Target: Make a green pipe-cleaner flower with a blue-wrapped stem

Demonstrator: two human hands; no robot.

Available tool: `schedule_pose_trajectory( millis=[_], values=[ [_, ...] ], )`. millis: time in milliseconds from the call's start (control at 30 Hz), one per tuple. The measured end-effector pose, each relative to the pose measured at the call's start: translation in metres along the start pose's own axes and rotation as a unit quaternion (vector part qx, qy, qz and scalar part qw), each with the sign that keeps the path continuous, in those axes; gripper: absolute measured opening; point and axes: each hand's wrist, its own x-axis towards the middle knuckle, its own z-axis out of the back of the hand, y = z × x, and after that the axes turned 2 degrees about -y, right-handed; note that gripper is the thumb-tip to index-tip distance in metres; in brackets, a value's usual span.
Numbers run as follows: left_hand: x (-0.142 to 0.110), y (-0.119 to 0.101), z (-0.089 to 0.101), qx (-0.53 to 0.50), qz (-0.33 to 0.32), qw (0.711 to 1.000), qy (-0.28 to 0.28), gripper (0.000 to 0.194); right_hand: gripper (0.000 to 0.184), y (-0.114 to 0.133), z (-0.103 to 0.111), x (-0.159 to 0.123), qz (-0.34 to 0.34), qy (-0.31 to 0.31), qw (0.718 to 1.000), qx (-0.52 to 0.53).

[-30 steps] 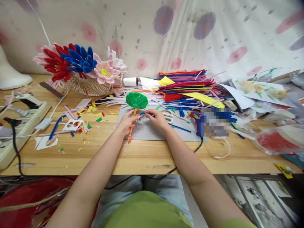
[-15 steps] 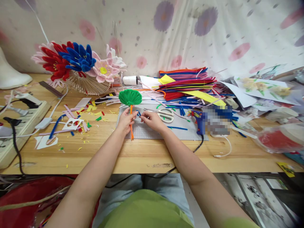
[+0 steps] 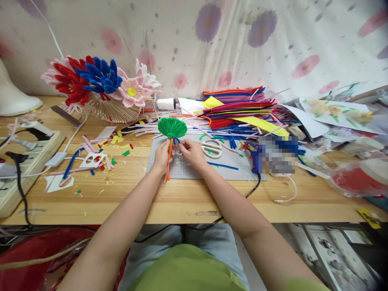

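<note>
My left hand [image 3: 163, 154] is closed around the orange pipe-cleaner stem [image 3: 170, 152] of a green fan-shaped piece [image 3: 172, 127], which looks made of pipe cleaners and tilts slightly. A short blue pipe cleaner [image 3: 176, 140] sits just below the green fan, beside the top of the stem. The fingertips of my right hand [image 3: 192, 153] pinch its free end. Under both hands lies a grey cutting mat [image 3: 194, 171]. White-handled scissors [image 3: 212, 148] rest on the mat right of my right hand, and a straight blue pipe cleaner [image 3: 222, 165] lies nearer me.
A blue glue gun [image 3: 254, 157] stands at the mat's right end, its cord trailing forward. Bundled pipe cleaners [image 3: 239, 107] are piled behind. Fuzzy flowers on a slatted fan [image 3: 112, 111] stand back left. Coloured scraps [image 3: 118, 141] and a power strip [image 3: 33, 169] lie at left.
The green fan has shifted slightly right and tilted, its stem now slanting. My right hand has brought the blue pipe cleaner up against the stem just under the fan.
</note>
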Motion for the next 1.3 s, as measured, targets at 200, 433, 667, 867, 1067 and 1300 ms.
schedule_pose_trajectory(
  millis=[200,433,667,867,1067,1300],
  values=[
    [0.001,0.006,0.0,0.049,-0.043,0.998,-0.014,0.023,0.015,0.004,-0.006,-0.002,0.009,0.011,1.0,-0.025],
    [0.004,0.007,0.001,0.073,-0.046,0.996,-0.036,0.019,0.017,0.008,-0.007,-0.002,0.009,0.002,0.999,-0.031],
    [0.002,-0.001,-0.001,0.015,0.009,0.999,-0.045,0.025,0.019,0.006,-0.003,0.0,-0.025,-0.004,0.998,-0.059],
    [0.007,-0.008,0.008,-0.006,0.0,0.997,-0.077,0.019,0.013,-0.006,0.007,-0.001,-0.033,0.039,0.982,-0.183],
    [0.009,-0.008,0.011,-0.007,-0.003,0.997,-0.081,0.015,0.02,-0.009,0.03,0.001,0.007,0.041,0.974,-0.224],
    [0.008,-0.01,0.008,-0.055,0.074,0.995,-0.034,0.015,0.031,-0.016,0.135,-0.024,-0.137,0.246,0.949,-0.145]
  ],
)
